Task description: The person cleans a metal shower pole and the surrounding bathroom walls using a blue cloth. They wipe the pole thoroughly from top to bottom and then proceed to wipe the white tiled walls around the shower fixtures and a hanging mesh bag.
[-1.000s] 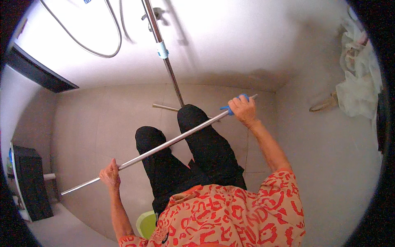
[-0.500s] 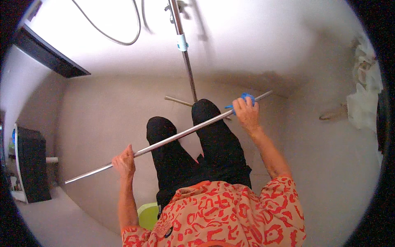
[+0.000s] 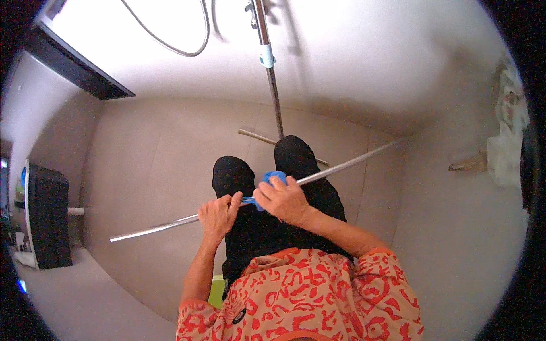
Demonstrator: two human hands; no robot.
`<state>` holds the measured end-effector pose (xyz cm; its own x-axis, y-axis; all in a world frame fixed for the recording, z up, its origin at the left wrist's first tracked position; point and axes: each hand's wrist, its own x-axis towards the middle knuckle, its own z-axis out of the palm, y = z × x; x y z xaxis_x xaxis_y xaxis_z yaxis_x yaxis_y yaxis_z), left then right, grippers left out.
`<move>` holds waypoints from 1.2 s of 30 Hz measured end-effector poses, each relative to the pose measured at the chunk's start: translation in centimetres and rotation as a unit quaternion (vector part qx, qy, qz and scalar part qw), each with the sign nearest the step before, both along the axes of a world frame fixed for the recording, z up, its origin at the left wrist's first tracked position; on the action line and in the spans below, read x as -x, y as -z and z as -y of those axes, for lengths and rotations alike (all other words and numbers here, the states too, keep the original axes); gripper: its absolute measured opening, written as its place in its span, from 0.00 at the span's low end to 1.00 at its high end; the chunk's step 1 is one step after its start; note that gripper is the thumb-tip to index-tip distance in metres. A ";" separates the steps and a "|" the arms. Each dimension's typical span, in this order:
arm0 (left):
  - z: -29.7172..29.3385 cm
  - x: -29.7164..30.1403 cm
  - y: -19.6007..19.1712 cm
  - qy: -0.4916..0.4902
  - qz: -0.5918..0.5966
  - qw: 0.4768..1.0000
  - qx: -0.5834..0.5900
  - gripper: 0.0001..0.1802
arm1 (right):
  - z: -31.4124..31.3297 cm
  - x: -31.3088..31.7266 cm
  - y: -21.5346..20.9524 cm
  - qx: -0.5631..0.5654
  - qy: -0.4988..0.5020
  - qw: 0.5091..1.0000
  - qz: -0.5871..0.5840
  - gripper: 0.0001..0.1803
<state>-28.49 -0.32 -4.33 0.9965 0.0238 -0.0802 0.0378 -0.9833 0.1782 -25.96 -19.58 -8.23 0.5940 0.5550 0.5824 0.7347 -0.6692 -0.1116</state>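
Note:
A long, shiny metal rod (image 3: 355, 162) lies aslant above my black-trousered thighs, its right end higher in the picture. My left hand (image 3: 217, 217) is closed around it left of the middle. Close beside it, my right hand (image 3: 286, 202) presses a crumpled piece of thin blue material (image 3: 274, 177) around the rod. Whether this material is cloth or plastic I cannot tell. A strip of it shows between the two hands, reaching the left thumb.
Ahead, an upright metal pole (image 3: 275, 94) with a pale collar stands near the wall, a thin bar (image 3: 256, 136) at its foot. A hose (image 3: 170, 50) hangs upper left. A dark cabinet (image 3: 50, 216) is at left, whitish plastic (image 3: 505, 150) at right, something green (image 3: 216, 292) by my left hip.
My right hand has slid down the rod with the blue material, from near its right end to beside my left hand. The left hand sits farther right, and the view has shifted slightly.

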 end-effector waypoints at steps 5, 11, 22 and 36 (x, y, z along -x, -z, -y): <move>-0.4 0.7 0.4 0.016 0.009 1.000 -0.013 0.32 | 3.7 -1.4 1.0 0.012 0.081 0.996 0.043 0.07; -5.3 1.8 1.5 0.012 0.009 1.000 -0.015 0.34 | 8.4 -2.9 1.2 0.036 0.139 0.985 0.092 0.06; -10.7 1.5 3.2 0.011 0.024 0.998 -0.058 0.33 | 20.3 -5.3 5.4 0.121 0.315 0.933 0.124 0.04; -9.4 1.1 1.5 0.077 0.071 0.982 -0.155 0.33 | 27.3 -4.7 10.6 -0.282 0.641 0.713 0.031 0.31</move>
<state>-29.55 9.07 -5.88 0.9908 -0.1269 0.0477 -0.1193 -0.9833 -0.1376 -21.28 -46.84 -18.82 0.3656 -0.7540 0.5457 -0.4258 -0.6568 -0.6223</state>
